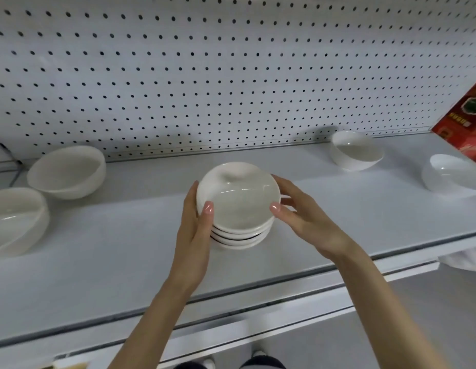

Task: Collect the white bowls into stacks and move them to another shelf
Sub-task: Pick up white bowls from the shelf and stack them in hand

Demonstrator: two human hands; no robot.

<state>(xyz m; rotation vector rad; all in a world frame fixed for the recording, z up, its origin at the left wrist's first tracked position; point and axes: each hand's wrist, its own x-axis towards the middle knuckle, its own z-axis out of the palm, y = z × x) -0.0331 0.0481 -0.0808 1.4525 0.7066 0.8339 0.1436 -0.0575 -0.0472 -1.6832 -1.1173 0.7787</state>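
Observation:
A stack of several white bowls point(238, 206) stands in the middle of the white shelf point(125, 251). My left hand point(197, 227) presses flat against the stack's left side, thumb on the top rim. My right hand point(301, 217) cups the right side, thumb touching the top bowl's rim. Two single white bowls sit at the left: one point(67, 171) near the back, one point(15, 219) at the frame's edge. Two more single bowls sit at the right: one point(356, 150) by the back wall, another point(452, 173) near the right edge.
A white pegboard wall point(205, 70) closes the back of the shelf. A red box point(466, 115) leans at the far right. A lower shelf edge point(258, 334) runs below, and my shoes show at the bottom.

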